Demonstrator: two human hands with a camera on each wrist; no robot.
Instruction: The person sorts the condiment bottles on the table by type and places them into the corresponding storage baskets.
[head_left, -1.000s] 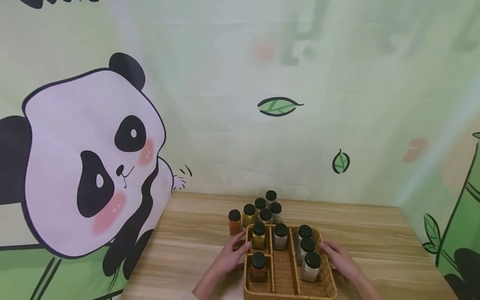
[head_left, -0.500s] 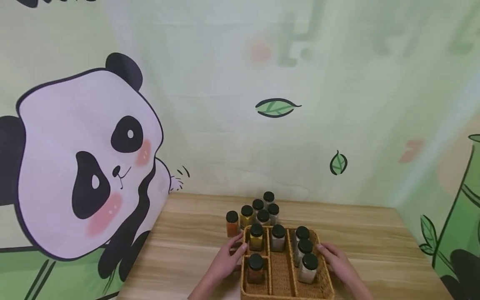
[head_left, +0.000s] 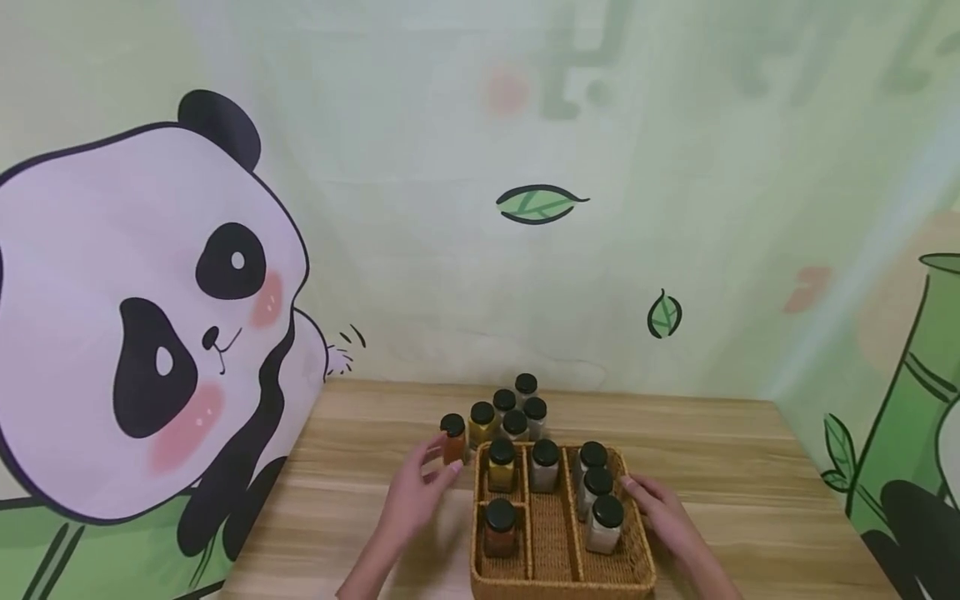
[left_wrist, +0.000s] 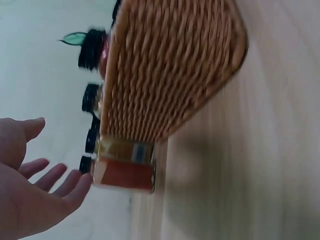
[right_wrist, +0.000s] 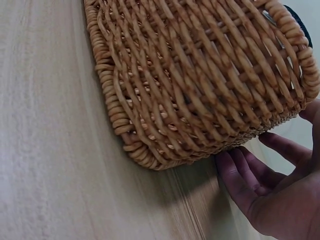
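Observation:
My left hand (head_left: 414, 492) is at the left of the divided wicker basket (head_left: 651, 567), its fingers spread beside a jar of orange-red spice (head_left: 453, 446). In the left wrist view, the fingers of that hand (left_wrist: 47, 192) are apart with a gap inside them, fingertips close to the jar's black lid; whether they touch it I cannot tell. My right hand (head_left: 663, 512) rests with its fingertips against the basket's right outer wall (right_wrist: 200, 85). Inside the basket are a yellow spice jar (head_left: 501, 475), a reddish-brown jar (head_left: 500, 537), a grey jar (head_left: 544, 473) and several paler jars (head_left: 604, 533).
Behind the basket, several black-lidded jars (head_left: 515, 425) stand close together, one with yellow contents (head_left: 482, 429). The wooden tabletop (head_left: 735, 467) ends at a green backdrop (head_left: 420, 275) printed with a panda and leaves.
My left hand has left the basket's left side and moved left to the orange-red jar. The right hand stays at the basket. The head view has shifted slightly.

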